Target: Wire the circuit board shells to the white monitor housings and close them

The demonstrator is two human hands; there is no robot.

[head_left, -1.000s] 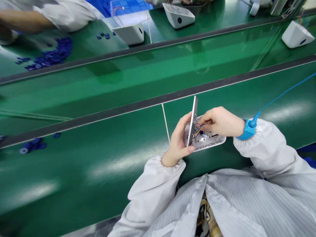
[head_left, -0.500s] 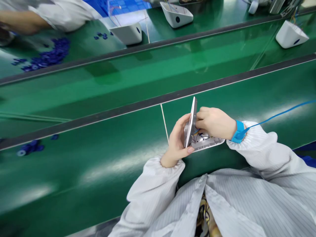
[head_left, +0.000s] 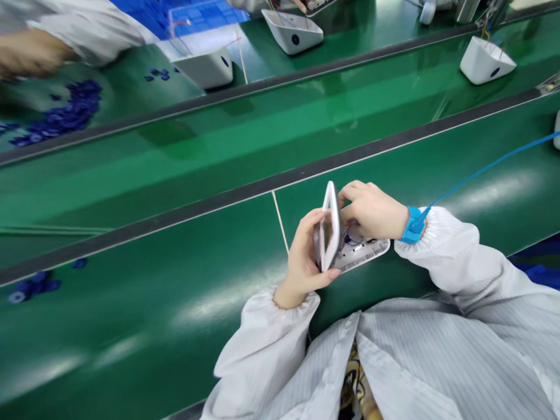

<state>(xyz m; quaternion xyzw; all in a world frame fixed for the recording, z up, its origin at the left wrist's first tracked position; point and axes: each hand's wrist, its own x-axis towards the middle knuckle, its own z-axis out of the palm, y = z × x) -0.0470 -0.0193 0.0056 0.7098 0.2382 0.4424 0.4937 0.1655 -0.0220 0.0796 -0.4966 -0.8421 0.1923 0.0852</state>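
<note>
My left hand (head_left: pixel 304 254) is closed around the left edge of an opened white plastic device housing, its thumb at the near corner. One part, a panel with a white frame (head_left: pixel 331 233), stands up at an angle. The other part, a white shell (head_left: pixel 365 254), lies flatter to the right, with ribs along its edge and coloured wires (head_left: pixel 347 238) inside. My right hand (head_left: pixel 371 210) reaches in behind the raised panel with curled fingers; the fingertips are hidden, so I cannot tell what they grip. A blue strap with a cord (head_left: pixel 412 226) circles my right wrist.
Beyond the green bench (head_left: pixel 210 251) runs a green channel with dark rails (head_left: pixel 245 189). Small blue parts (head_left: pixel 37 284) lie at the left. Across the channel are white housings (head_left: pixel 292 34), a pile of blue parts (head_left: pixel 65 116) and a co-worker's hand (head_left: pixel 32 55).
The raised panel has turned so that more of its white-framed face shows. My right hand stays behind it. The whole view has shifted a little.
</note>
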